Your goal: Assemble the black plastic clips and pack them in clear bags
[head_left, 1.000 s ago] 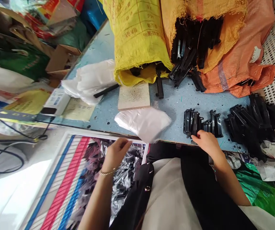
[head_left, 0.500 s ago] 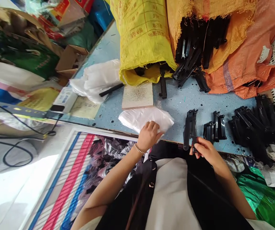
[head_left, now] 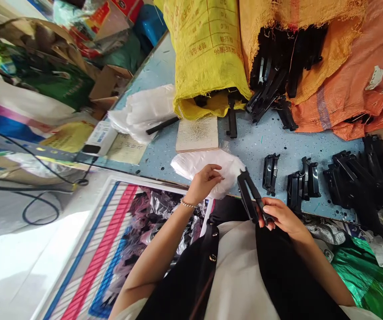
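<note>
One or two long black plastic parts (head_left: 246,198), now lifted off the speckled blue surface (head_left: 249,149), in the closed right hand (head_left: 275,214).
Left hand (head_left: 205,183), half-curled, over translucent white plastic bags (head_left: 189,162) near them; grip cannot be told.

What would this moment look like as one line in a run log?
right hand: holding black hardware | left hand: over translucent plastic, contact unclear | blue table: more black parts
</note>
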Demonstrator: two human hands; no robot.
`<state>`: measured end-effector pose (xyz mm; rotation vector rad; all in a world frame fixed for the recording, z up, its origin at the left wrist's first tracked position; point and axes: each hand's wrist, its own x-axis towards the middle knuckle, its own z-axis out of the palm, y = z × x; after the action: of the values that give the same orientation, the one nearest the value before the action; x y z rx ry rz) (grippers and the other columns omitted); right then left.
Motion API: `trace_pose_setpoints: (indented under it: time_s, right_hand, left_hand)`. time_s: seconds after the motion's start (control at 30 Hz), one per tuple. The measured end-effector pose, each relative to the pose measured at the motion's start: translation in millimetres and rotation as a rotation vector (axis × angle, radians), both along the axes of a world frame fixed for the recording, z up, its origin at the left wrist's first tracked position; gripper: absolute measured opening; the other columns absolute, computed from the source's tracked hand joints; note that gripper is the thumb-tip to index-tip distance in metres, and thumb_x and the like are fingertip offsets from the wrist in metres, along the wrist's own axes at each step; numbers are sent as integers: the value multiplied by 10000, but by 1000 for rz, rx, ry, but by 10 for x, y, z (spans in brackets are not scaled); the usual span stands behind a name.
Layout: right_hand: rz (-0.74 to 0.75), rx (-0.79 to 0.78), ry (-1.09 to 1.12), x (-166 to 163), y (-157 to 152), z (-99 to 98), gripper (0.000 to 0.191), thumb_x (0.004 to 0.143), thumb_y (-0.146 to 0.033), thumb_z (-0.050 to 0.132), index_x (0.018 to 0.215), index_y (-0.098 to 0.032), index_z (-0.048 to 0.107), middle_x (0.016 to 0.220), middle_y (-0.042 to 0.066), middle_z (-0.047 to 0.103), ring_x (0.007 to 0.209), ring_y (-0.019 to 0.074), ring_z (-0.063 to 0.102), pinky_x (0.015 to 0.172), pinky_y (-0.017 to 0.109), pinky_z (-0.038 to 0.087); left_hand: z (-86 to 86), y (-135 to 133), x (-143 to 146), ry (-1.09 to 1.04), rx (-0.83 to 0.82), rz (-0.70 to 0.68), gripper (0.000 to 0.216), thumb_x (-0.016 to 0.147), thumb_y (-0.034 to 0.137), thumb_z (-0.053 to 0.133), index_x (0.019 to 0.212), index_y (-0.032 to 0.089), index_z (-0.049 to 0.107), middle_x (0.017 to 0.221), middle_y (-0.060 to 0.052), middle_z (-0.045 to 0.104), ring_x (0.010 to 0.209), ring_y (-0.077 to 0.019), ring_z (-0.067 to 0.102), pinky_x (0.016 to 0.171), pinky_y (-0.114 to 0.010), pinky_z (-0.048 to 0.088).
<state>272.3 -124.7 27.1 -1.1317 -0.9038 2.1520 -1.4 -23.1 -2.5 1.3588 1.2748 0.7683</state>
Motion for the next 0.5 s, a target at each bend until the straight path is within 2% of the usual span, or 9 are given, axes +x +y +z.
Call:
trace_pose_setpoints:
  time_s: [0.1,0.2,0.27,0.33,0.43,0.5]
  right_hand:
    - [39,-15,36,22,22,55,320,838,-495,650,875,-178,623,641,22,679,441,97,534,391,190,349]
    - [99,-42,88,-90,81,-3,363,834,-535,639,868,-174,643,627,27,666,419,94,504,378,197,315]
    - [48,-42,86,-163,110,-87,374,832,-553,636,814,-179,642,589,19,637,400,83,462,375,199,278]
    - [-25,-28,72,-183,109,-144,362,838,-537,631,781,-180,643,567,15,622,395,74,433,381,200,259]
    - [-46,-22,76,-151,71,-108,335,847,-508,619,824,-176,662,583,25,639,384,70,413,377,207,243]
    - [-22,-22,94,-150,59,-42,340,846,-517,619,830,-179,659,584,27,640,378,73,408,370,213,237]
  left_hand:
    - [-45,17,25,45,16,67,358,658,328,794,904,189,574,688,34,621,640,-128,606,630,-255,488]
    - [-78,47,38,-7,-57,14,338,720,357,732,958,190,560,708,21,653,618,-128,602,599,-251,471]
    - [-85,59,30,-69,-104,-20,332,770,373,677,1009,190,537,751,-1,696,642,-143,637,620,-268,494]
    - [-89,58,14,-90,-107,4,315,766,369,684,964,195,512,760,-10,707,675,-160,667,646,-284,518]
    - [-93,31,5,-24,-18,36,174,780,293,651,849,197,524,769,-18,708,700,-161,674,650,-279,523]
    - [-93,3,14,84,111,-7,54,816,215,571,843,186,607,828,-32,726,752,-158,679,693,-281,533]
